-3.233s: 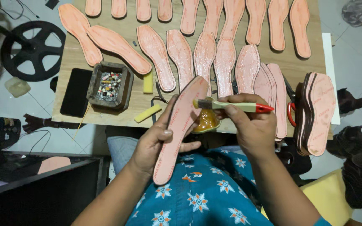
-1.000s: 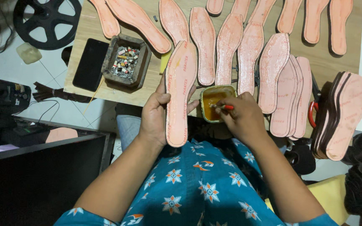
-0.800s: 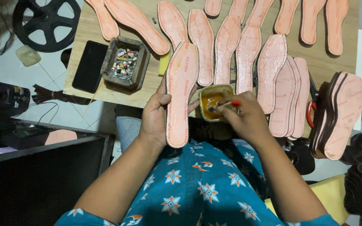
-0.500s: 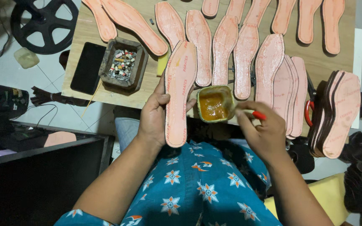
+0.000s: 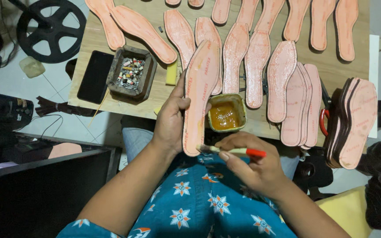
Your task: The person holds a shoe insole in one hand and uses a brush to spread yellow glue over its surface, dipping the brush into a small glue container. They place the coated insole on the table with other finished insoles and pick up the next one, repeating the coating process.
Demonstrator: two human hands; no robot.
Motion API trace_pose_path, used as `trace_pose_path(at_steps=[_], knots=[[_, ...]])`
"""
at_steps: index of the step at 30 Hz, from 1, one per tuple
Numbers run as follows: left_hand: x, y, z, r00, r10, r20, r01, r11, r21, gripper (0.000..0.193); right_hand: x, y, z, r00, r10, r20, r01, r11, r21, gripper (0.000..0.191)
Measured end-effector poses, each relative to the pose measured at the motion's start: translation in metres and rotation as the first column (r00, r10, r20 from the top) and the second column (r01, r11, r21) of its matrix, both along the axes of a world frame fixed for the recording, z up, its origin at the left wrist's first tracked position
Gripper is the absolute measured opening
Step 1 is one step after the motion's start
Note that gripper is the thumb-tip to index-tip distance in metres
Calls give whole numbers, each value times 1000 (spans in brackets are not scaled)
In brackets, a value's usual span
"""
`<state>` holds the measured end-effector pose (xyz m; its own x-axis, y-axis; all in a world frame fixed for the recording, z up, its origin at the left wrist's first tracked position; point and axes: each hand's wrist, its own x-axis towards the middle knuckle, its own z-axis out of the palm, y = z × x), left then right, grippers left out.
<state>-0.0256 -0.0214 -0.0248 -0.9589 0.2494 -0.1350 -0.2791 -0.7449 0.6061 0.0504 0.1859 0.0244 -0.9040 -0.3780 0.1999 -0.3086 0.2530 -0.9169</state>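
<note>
Brush (image 5: 232, 151) now at insole (image 5: 199, 97) heel

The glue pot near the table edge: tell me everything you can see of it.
The glue pot is a small, squarish open container with rounded corners and a grimy, yellow-stained rim. It holds a glossy amber liquid that looks like glue. It stands upright at the near edge of the wooden table, just right of the insole held in the left hand. The brush in the right hand is out of it, below it; neither hand clearly touches it.
</note>
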Motion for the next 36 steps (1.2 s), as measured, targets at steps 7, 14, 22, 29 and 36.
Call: trace_pose_path(at_steps=[7,14,22,29,36], knots=[[14,7,14,995,-79,-59,74,994,-77,78,-38,5,-16,946,-311,-92,318,946,67,14],[18,-1,19,985,-169,-43,170,986,5,81,-67,20,-21,846,-388,-366,442,894,75,11],[14,-6,11,990,-141,18,140,990,21,79,-45,9,-28,929,-342,145,369,890,-268,18],[15,-10,4,961,-274,29,275,956,-100,81,-71,18,-23,893,-387,-230,412,909,70,10],[6,-16,-6,977,-203,67,206,977,-52,80,-43,-7,-18,994,-92,-64,96,993,62,14]])
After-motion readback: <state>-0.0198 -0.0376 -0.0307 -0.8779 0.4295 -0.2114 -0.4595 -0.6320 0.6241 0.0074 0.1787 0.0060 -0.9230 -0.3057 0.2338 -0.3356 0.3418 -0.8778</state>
